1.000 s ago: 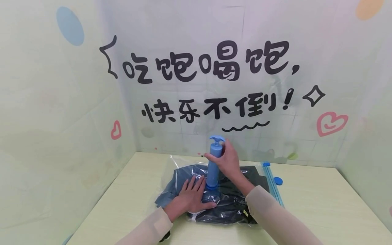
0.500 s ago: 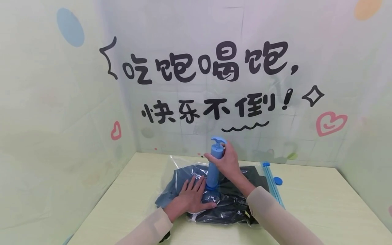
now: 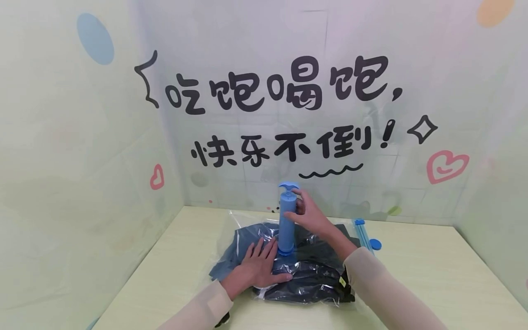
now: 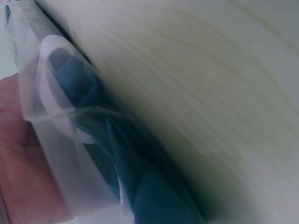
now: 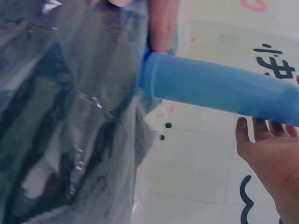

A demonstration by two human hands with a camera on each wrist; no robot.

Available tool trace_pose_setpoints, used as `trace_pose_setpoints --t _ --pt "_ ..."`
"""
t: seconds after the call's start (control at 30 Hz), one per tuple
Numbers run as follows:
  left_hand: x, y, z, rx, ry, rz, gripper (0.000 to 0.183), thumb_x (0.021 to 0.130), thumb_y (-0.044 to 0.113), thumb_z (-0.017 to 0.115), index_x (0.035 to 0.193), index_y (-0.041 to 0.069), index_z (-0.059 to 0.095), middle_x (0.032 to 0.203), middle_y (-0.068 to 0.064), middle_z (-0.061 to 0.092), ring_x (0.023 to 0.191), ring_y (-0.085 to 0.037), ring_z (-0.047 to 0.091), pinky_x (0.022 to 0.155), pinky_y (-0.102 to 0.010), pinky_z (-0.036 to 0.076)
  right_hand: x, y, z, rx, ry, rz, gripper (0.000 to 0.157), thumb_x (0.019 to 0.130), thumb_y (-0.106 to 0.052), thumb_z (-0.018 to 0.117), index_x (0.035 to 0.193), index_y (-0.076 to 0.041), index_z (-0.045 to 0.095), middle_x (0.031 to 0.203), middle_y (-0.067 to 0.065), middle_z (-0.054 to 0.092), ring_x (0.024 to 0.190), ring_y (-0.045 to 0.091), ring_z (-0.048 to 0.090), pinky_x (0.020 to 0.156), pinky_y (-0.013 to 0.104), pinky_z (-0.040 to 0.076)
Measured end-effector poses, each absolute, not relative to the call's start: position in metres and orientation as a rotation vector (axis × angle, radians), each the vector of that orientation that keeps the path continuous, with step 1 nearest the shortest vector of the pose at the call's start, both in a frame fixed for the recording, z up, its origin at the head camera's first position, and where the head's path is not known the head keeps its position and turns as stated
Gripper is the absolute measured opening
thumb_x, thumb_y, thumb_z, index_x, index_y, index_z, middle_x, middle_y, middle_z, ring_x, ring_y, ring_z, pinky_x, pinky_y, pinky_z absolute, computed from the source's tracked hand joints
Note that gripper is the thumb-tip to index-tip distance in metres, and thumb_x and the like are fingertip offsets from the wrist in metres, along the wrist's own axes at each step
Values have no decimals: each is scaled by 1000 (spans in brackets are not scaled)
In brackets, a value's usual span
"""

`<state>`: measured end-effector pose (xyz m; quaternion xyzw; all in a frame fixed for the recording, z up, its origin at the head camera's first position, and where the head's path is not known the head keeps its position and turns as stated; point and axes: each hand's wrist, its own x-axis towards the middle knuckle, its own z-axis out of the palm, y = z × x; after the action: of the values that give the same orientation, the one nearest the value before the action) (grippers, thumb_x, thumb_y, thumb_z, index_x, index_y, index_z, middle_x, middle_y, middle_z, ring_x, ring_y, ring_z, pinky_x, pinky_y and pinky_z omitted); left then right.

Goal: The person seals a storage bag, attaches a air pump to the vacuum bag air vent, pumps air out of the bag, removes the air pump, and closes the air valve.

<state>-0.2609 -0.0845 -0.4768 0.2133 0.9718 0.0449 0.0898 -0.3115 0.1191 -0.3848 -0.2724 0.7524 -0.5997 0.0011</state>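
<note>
A clear plastic bag (image 3: 305, 295) with dark and blue-grey clothes inside lies on the table. On top of it stands a blue hand pump (image 3: 287, 224), upright, its handle (image 3: 289, 186) close above the barrel. My left hand (image 3: 259, 269) rests flat on the bag, fingers spread, beside the pump's base. At the pump's upper right is my right hand (image 3: 309, 214), its fingertips at the barrel and the index finger reaching up by the handle. In the right wrist view, the fingers (image 5: 261, 130) lie loosely along one side of the barrel. Blue-green cloth (image 4: 154, 191) shows through the plastic in the left wrist view.
A light wooden table (image 3: 433, 275) bears it all, with a printed wall sheet (image 3: 264, 91) standing behind. At the bag's right end lies a blue slider strip (image 3: 363, 236), partly covered by my arm. Next to it is a round blue cap (image 3: 375, 244).
My right hand has loosened from around the barrel and moved slightly down and right, its index finger now by the handle. The pump leans less to the right. My left hand stays put.
</note>
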Motion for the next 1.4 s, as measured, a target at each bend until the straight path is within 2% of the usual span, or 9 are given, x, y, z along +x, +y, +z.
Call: trace_pose_setpoints --t 0.2,0.37,0.53,0.67,0.93,1.03,1.13,1.27,1.4 --pt "-267 -86 -485 628 2905 120 113 85 89 39 164 11 20 168 -6 15 153 -35 6 118 -57 9 -314 120 -384 -951 2488 -1757 55 99 -9 68 146 4 42 132 26 59 118 38 62 96 52 50" --pt "-267 -86 -485 634 2916 110 112 85 88 40 163 10 22 168 -6 16 152 -36 6 118 -57 9 -314 117 -390 -872 2616 -1762 58 94 -15 76 141 3 48 124 20 64 109 32 66 90 47 54" --pt "-266 -87 -485 629 2911 122 112 85 88 39 163 10 22 168 -7 17 153 -36 6 118 -57 9 -314 113 -395 -741 2818 -1697 49 91 -22 80 126 3 58 109 14 67 95 27 66 80 45 56" --pt "-268 -87 -487 633 2914 119 112 85 88 38 164 11 21 168 -6 16 153 -35 5 118 -57 9 -312 107 -396 -629 2940 -1660 47 89 -30 81 118 2 61 101 11 66 89 25 64 75 45 55" --pt "-267 -87 -486 652 2911 118 114 84 90 36 164 11 20 168 -6 15 153 -36 3 118 -57 8 -306 97 -397 -396 3149 -1577 57 84 -45 84 110 -2 59 95 10 64 79 24 62 69 43 54" --pt "-266 -87 -486 651 2904 137 115 83 91 34 164 10 21 168 -6 15 153 -35 4 118 -57 9 -308 96 -396 -401 3122 -1582 55 86 -43 82 112 0 59 99 12 64 83 26 63 72 46 55" --pt "-263 -87 -482 643 2898 138 114 84 91 34 164 10 20 168 -6 15 153 -35 5 118 -57 9 -310 96 -394 -440 2989 -1657 54 90 -37 80 120 2 56 110 15 63 94 30 63 79 51 54" --pt "-260 -86 -477 641 2892 118 114 84 91 32 163 9 20 169 -7 14 153 -35 5 118 -57 7 -313 98 -393 -462 2782 -1731 59 94 -30 76 134 1 46 124 19 58 110 35 61 92 57 50" --pt "-256 -84 -469 637 2884 106 111 86 88 37 163 9 22 168 -7 16 152 -36 7 118 -57 10 -313 102 -390 -566 2603 -1774 65 96 -22 73 144 0 36 132 20 57 122 37 57 101 60 42"
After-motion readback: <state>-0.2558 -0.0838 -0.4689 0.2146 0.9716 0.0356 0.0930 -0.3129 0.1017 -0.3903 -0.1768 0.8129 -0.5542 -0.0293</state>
